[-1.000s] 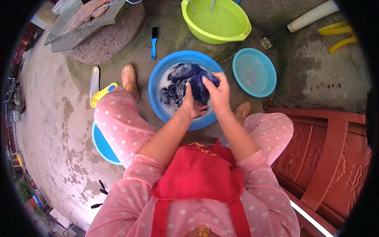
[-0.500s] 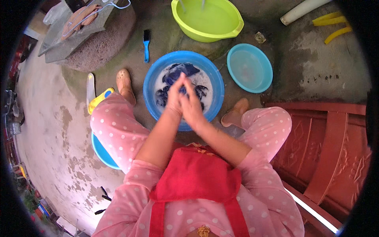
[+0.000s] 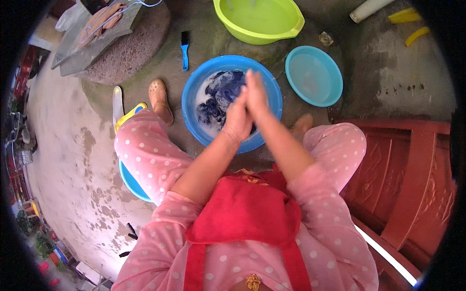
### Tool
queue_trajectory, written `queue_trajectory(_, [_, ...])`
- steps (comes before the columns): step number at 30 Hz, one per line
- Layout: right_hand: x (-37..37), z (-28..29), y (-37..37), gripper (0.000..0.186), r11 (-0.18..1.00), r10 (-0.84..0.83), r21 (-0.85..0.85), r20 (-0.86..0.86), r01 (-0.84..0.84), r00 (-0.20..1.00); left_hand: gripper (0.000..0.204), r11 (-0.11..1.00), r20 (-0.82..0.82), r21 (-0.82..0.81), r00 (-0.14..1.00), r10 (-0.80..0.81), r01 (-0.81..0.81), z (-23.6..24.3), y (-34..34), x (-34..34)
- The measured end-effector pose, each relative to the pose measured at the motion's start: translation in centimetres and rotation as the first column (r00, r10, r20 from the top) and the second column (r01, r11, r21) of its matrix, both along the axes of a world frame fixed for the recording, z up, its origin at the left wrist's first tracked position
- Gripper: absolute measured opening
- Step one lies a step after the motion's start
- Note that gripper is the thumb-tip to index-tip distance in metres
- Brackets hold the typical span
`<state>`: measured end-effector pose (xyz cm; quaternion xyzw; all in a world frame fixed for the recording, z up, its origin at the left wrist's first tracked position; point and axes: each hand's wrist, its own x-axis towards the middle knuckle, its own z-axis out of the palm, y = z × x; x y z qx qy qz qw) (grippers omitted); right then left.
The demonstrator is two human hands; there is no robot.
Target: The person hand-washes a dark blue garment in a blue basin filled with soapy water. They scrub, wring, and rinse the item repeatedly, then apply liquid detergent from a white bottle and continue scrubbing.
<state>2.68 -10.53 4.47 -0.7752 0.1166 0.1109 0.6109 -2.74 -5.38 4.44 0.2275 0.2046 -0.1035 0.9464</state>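
A blue basin (image 3: pixel 191 109) between my feet holds dark navy cloth (image 3: pixel 213 111) in white, sudsy water. Over its right half, my left hand (image 3: pixel 237 114) and my right hand (image 3: pixel 257 94) meet palm to palm, their fingers straight and pressed together. The right one is smeared by motion. Whatever may lie between the palms is hidden. A brush (image 3: pixel 185 53) with a blue handle and dark bristles lies behind the basin.
A green basin (image 3: pixel 257 34) of water stands behind, a turquoise basin (image 3: pixel 313 80) at right, another blue one (image 3: pixel 131 179) by my left leg. A stone slab (image 3: pixel 73 56), flat insole-like pieces (image 3: pixel 118 104), a white pipe (image 3: pixel 369 9) and red carved panels (image 3: pixel 407 174) surround me.
A second ago my right hand gripped dark cloth, with my left hand apart from it. Both hands then came together, and since have moved rightward; no cloth shows in them.
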Motion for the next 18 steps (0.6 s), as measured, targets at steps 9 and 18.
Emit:
queue_trajectory(9, [-0.4, -2.5, -0.3, 0.065, 0.824, 0.184, -0.561, 0.394, 0.077, 0.901, 0.063, 0.982, 0.067, 0.181, 0.996, -0.064, 0.051, -0.3, 0.8, 0.7])
queue_trajectory(18, [-0.9, 1.8, -3.8, 0.072, 0.818, -0.026, 0.575, 0.05, -0.007, 0.998, 0.019, 0.993, -0.248, 0.093, 0.968, -0.044, 0.068, 2.9, 2.4, 2.3])
